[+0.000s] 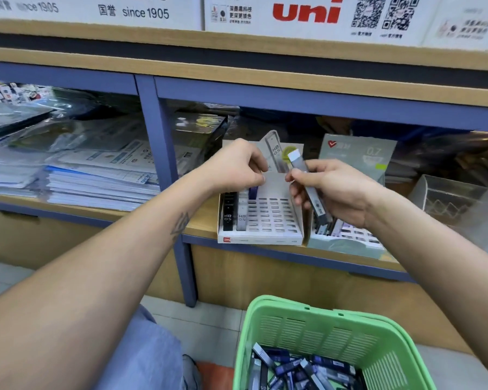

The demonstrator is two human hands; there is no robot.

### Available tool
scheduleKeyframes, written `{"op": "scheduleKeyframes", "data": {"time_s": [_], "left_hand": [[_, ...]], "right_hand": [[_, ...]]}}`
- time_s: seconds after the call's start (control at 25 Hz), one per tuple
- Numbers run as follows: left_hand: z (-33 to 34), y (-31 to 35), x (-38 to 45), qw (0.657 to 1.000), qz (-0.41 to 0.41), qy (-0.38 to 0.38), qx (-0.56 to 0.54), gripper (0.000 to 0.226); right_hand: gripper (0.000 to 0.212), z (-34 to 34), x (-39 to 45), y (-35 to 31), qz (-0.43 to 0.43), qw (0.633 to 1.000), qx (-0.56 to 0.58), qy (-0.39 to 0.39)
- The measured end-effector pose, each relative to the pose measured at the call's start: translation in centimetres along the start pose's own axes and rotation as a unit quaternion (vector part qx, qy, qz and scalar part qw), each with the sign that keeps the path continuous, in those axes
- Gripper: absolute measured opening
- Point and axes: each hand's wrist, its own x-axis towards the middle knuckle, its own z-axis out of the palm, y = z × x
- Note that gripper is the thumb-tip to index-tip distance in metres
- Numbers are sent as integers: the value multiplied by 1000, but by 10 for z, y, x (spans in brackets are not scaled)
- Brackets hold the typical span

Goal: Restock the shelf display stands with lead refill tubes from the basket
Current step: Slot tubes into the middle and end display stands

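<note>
A white slotted display stand [268,218] marked HB 0.5 sits on the shelf, with a few lead tubes [228,212] standing in its left slots. My left hand [237,167] pinches a dark blue tube [252,192] at the stand's back left row. My right hand [333,190] grips a grey tube with a white cap [307,181], plus more tubes [323,223] below the palm, over the gap between this stand and a grey 0.7 stand [350,240] on the right. A green basket [316,327] on the floor holds several tubes [293,370].
A blue shelf upright [166,153] stands left of the stands, with stacked booklets [96,178] beyond it. A clear plastic box [459,209] sits at the right. An upper shelf [237,66] with white cartons overhangs. My knee [141,356] is beside the basket.
</note>
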Motion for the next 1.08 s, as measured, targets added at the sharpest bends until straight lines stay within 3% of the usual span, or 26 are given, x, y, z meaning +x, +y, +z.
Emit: {"op": "scheduleKeyframes", "data": {"time_s": [0.28, 0.4, 0.56, 0.72, 1.08], "left_hand": [[54, 59, 29, 991, 84, -28, 100, 23], [79, 77, 43, 983, 115, -42, 135, 26], [101, 90, 60, 981, 126, -40, 141, 33], [116, 98, 69, 980, 138, -44, 133, 33], [131, 98, 85, 967, 167, -97, 164, 28]], "right_hand": [[20, -89, -33, 12, -72, 985, -98, 121], [38, -116, -36, 27, -115, 961, -185, 170], [31, -134, -33, 39, -133, 938, -257, 192], [29, -151, -29, 49, -119, 886, -393, 217], [23, -167, -12, 61, -162, 863, -372, 301]]}}
